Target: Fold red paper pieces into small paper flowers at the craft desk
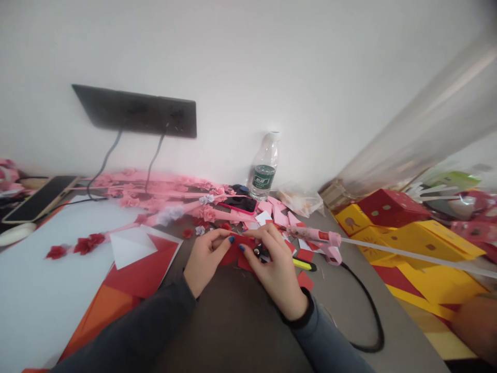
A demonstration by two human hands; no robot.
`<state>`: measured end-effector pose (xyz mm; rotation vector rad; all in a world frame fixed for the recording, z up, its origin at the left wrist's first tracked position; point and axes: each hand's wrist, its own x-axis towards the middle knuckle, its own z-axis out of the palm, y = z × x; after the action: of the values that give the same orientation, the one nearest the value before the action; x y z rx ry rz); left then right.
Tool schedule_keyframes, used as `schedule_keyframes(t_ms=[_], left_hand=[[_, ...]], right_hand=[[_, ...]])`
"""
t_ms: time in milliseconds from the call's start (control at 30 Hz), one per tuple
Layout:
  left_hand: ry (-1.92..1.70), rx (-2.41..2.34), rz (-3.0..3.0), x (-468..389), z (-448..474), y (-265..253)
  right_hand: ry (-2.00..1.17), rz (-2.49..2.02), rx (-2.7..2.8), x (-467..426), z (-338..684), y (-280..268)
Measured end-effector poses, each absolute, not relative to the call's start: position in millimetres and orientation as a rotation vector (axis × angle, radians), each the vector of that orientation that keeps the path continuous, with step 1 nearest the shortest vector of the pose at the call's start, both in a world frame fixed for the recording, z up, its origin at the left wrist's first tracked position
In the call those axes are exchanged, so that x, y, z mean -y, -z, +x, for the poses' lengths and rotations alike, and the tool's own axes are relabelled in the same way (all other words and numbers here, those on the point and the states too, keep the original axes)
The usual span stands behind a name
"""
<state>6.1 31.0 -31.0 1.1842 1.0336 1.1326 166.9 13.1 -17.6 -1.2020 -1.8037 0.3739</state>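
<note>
A small piece of red paper (232, 254) is pinched between my two hands above the grey table. My left hand (207, 259) grips its left side, with thumb and fingertips together. On the other side, my right hand (277, 269) holds it between thumb and fingers; part of the paper is hidden behind them. Just beyond and right of my hands lie red, pink and white paper pieces (277, 213). A yellow utility knife (303, 264) lies beside my right hand. Close by rests a pink hot glue gun (320, 237) with a long glue stick (407, 253) in its back.
Pink paper flowers on stems (174, 199) and a water bottle (265, 166) stretch along the wall. White sheets (46, 274), red paper (143, 272) and red flowers (87, 243) lie left. Yellow boxes (423, 243) stand right. A black cable (378, 321) loops near my right forearm.
</note>
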Motion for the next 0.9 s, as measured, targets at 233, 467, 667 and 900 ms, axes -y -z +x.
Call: schedule_keyframes(t_ms=[233, 467, 667, 900], left_hand=[[-1.154, -1.038, 1.390, -27.5, 6.1, 28.4], [-1.148, -1.042, 1.280, -29.2, 4.3, 25.3], [-1.154, -1.046, 1.202, -29.4, 4.5, 24.9], [-1.152, -1.036, 1.185, -29.6, 4.6, 25.9]], right_hand=[[-0.485, -1.213, 1.818, -13.7, 164.4, 21.2], [-0.619, -1.135, 1.780, -18.5, 169.8, 19.1], [-0.765, -1.089, 1.722, -22.4, 174.3, 18.0], [-0.862, -1.070, 1.691, -24.4, 178.3, 17.2]])
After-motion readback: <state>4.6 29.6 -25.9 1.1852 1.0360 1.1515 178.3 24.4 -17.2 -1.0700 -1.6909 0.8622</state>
